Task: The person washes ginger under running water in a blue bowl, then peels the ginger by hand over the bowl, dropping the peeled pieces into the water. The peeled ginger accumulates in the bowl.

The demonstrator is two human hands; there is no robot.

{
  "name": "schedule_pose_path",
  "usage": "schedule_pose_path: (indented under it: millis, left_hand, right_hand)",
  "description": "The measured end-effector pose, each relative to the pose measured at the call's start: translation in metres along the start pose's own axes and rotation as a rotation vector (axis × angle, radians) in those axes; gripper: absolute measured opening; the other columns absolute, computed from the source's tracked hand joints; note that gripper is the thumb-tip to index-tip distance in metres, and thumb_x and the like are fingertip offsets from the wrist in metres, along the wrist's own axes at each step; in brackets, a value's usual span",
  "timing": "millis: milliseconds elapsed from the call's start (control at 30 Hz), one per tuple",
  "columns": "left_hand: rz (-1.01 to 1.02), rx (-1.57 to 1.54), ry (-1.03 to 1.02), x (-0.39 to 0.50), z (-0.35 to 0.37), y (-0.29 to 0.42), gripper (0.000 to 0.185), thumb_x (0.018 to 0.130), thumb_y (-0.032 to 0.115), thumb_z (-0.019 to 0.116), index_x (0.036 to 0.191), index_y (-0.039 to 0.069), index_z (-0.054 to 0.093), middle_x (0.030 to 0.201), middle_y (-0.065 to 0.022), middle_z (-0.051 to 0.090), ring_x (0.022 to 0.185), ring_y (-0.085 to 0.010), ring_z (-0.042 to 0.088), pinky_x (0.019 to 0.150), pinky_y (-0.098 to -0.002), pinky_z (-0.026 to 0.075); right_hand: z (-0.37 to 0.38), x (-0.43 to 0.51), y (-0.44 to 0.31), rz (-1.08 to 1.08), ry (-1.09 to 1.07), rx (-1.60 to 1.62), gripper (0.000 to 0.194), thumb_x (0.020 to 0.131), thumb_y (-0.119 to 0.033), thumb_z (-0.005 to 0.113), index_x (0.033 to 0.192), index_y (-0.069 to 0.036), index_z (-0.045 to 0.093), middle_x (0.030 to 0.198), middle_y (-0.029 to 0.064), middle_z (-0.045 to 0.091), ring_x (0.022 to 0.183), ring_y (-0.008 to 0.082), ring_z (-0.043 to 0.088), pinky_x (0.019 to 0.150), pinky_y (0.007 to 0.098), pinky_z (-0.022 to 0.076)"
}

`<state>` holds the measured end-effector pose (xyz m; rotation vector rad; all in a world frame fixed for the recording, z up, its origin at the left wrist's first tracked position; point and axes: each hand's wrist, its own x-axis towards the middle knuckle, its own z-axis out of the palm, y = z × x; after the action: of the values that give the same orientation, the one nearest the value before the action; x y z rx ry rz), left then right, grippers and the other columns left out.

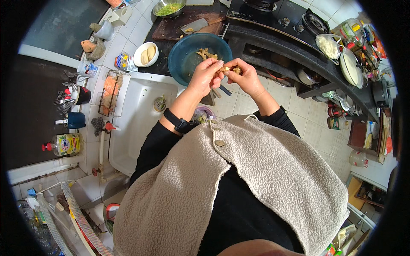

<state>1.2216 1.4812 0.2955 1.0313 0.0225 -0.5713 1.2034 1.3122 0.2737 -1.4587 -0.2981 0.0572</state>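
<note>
My left hand [205,75] and my right hand [246,78] meet over the near right rim of a teal plastic basin [177,60]. Pinched between their fingertips is a knobbly piece of ginger root [237,70], with a pale bare patch showing. Both hands grip it, and my fingers hide part of it. More ginger root [206,53] lies inside the basin, just beyond my left hand. A dark handle [225,90] sticks out below my hands; what it belongs to is hidden.
Behind the basin, a cleaver [195,26] rests on a wooden cutting board [169,27]. A white bowl [137,57] holds pale peeled pieces. A metal bowl [179,12] contains shredded greens. The white sink [134,128] lies left, the black gas stove [266,19] back right.
</note>
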Motion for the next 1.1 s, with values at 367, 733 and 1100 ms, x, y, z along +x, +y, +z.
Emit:
schedule_pose_path:
  millis: [367, 733, 1100]
  left_hand:
    - [-0.026, 0.331, -0.088, 0.004, -0.004, 0.011, 0.01, 0.083, 0.006, 0.056, 0.086, 0.005, 0.047, 0.066, -0.005, 0.055, 0.044, -0.006, 0.044, 0.035, -0.0205, 0.034]
    - [-0.029, 0.303, -0.058, 0.009, -0.005, 0.001, 0.004, 0.082, 0.004, 0.051, 0.085, 0.004, 0.048, 0.063, -0.0054, 0.054, 0.042, -0.0075, 0.044, 0.034, -0.0212, 0.035]
    - [0.033, 0.492, 0.032, 0.014, 0.004, -0.014, 0.007, 0.083, 0.005, 0.055, 0.082, 0.004, 0.048, 0.062, -0.0051, 0.054, 0.041, -0.007, 0.044, 0.033, -0.0218, 0.033]
  right_hand:
    - [-0.005, 0.0, 0.0, -0.144, -0.041, -0.346, 0.013, 0.081, -0.004, 0.066, 0.092, -0.002, 0.059, 0.077, 0.0041, 0.061, 0.064, 0.0075, 0.055, 0.058, 0.023, 0.0457]
    - [-0.01, -0.001, 0.007, -0.054, -0.058, -0.256, 0.012, 0.081, -0.003, 0.065, 0.091, -0.002, 0.059, 0.075, 0.0023, 0.059, 0.063, 0.0063, 0.052, 0.057, 0.0224, 0.0439]
    - [-0.012, -0.004, 0.016, -0.039, -0.048, -0.219, 0.011, 0.079, 0.0, 0.063, 0.089, -0.001, 0.058, 0.073, -0.0013, 0.057, 0.064, 0.0022, 0.049, 0.058, 0.0192, 0.0417]
